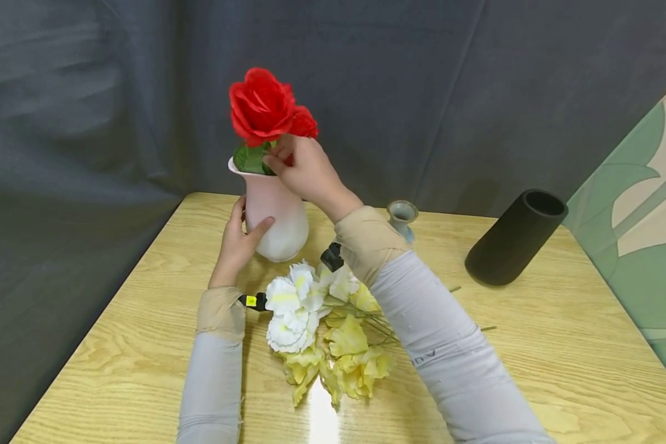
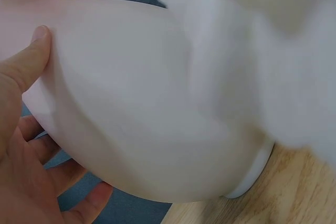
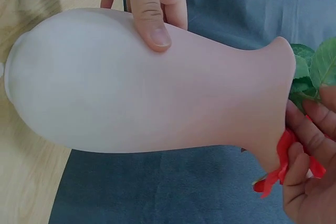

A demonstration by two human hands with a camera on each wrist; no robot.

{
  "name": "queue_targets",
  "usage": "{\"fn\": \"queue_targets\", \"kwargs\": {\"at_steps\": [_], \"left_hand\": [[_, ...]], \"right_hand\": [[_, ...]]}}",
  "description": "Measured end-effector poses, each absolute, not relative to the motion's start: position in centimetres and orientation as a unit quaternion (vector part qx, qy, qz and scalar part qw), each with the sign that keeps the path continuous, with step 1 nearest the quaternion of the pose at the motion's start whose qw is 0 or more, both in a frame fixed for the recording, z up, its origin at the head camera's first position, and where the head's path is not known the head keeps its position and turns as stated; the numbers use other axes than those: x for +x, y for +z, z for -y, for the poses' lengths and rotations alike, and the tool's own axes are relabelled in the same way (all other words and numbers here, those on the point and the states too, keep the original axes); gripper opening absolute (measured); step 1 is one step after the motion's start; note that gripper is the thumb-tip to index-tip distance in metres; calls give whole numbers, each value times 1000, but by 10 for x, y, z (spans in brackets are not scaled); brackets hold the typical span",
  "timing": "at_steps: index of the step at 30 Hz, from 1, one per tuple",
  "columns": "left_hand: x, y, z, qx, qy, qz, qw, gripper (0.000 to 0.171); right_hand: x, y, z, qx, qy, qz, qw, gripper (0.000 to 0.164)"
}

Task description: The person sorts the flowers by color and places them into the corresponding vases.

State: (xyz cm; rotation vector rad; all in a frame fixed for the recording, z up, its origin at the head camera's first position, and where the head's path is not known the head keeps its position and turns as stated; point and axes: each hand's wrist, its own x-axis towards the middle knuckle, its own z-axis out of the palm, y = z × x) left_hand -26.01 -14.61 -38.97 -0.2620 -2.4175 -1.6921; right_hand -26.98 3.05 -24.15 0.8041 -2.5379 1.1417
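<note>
Behind, dark cloth point(image 1: 422, 98); below, wooden table point(image 1: 116, 345). Spread on it, white flowers point(image 1: 291, 311) and yellow flowers point(image 1: 361, 370). Just beyond, upright, pale vase point(image 1: 272, 213); well to its right, black vase point(image 1: 510, 240). Curled round the pale vase, left hand point(image 1: 237, 245), thumb across the front. At the rim, right hand point(image 1: 309, 171), pinching a green stem point(image 1: 272, 144) between thumb and fingers. Above the mouth, red rose point(image 1: 262, 106), leaves point(image 1: 248, 160) below; just beside, smaller red bloom point(image 1: 305, 123).

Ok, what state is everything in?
Pink-white flared vase: roughly upright, gripped
Red layered roses: open
White ruffled flowers: open, lying
Yellow ruffled flowers: open, lying
Tall black cylindrical vase: standing, flowerless
Small grey-blue vase: flowerless, partly hidden
Left hand: gripping pink-white vase
Right hand: holding a rose
</note>
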Motion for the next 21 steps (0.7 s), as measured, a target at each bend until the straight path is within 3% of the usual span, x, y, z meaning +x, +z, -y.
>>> {"fn": "queue_targets", "kwargs": {"at_steps": [12, 21], "left_hand": [[-259, -389, 144, -85, -576, 808, 85, 80], [-261, -387, 149, -78, -573, 814, 54, 82]], "right_hand": [[-271, -247, -36, 279, 372, 873, 146, 15], [-257, -251, -71, 268, 406, 862, 139, 16]]}}
